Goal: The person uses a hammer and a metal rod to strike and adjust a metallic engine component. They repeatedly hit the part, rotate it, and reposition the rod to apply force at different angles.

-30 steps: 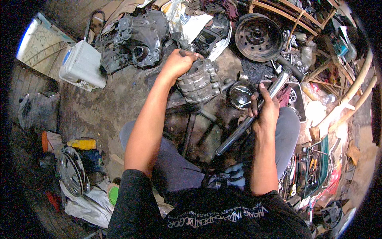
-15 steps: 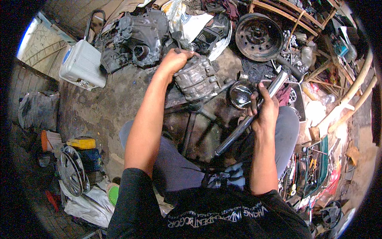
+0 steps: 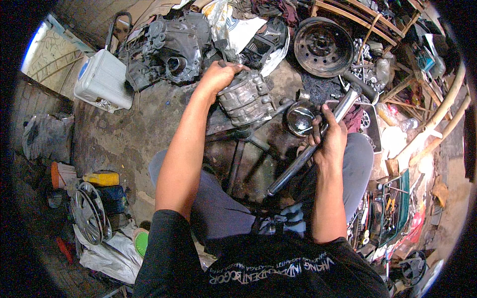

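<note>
Seated person, workshop floor. Left hand [image 3: 217,77] clamped over the top of a grey ribbed metal housing [image 3: 246,99], which sits on a dark stand [image 3: 238,149] between the knees. Right hand [image 3: 329,141] wrapped around a long metal bar [image 3: 318,139], held slanted; its upper end reaches toward a black steel wheel rim [image 3: 323,47]. Round shiny bowl-shaped part [image 3: 299,118] just left of the bar. Greasy gearbox casing [image 3: 166,49] beyond the housing; white plastic can [image 3: 103,84] farther left.
</note>
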The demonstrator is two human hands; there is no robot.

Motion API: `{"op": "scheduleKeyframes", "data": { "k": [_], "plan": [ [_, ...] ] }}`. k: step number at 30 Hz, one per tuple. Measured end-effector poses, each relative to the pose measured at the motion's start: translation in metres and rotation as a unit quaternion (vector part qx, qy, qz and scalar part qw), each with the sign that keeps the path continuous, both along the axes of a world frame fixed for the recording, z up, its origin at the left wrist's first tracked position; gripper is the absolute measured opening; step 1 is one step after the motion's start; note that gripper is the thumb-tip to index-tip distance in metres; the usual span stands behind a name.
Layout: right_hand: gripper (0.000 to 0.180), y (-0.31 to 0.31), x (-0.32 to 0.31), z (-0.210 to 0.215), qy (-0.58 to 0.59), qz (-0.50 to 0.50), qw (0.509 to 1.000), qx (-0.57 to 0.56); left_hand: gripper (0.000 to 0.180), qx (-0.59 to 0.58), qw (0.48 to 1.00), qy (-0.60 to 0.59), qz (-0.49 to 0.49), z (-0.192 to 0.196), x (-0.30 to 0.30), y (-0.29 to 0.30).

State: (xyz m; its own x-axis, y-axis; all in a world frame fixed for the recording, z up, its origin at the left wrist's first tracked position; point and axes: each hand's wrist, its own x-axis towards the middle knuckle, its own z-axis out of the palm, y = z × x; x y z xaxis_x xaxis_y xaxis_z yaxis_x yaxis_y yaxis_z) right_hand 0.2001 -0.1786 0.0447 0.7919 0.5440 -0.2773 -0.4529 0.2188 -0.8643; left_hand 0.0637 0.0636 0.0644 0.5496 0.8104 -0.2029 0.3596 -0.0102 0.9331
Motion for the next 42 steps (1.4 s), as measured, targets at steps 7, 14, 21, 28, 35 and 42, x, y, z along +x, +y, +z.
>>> {"op": "scheduleKeyframes", "data": {
  "k": [7,14,21,28,35,42],
  "plan": [
    [0.020,0.000,0.002,-0.004,0.011,0.002,1.000,0.008,0.022,0.000,1.000,-0.002,0.012,-0.008,-0.001,0.006],
    [0.020,0.001,0.000,-0.001,0.005,-0.007,1.000,0.003,0.032,0.035,0.999,0.025,-0.018,-0.001,-0.003,0.000],
    [0.017,0.009,-0.013,0.010,0.013,0.008,1.000,-0.005,0.044,0.097,0.991,0.072,0.051,-0.028,-0.013,0.016],
    [0.017,0.005,-0.021,0.017,0.001,0.007,1.000,0.020,0.031,0.172,0.976,-0.014,0.133,0.021,-0.032,-0.019],
    [0.039,0.012,-0.059,0.015,-0.047,0.044,0.993,0.101,0.028,0.196,0.948,-0.134,0.213,0.056,-0.077,-0.010],
    [0.046,-0.004,-0.104,-0.038,-0.328,0.144,0.933,-0.039,0.023,0.267,0.908,-0.165,0.276,0.052,-0.107,0.004]
  ]
}}
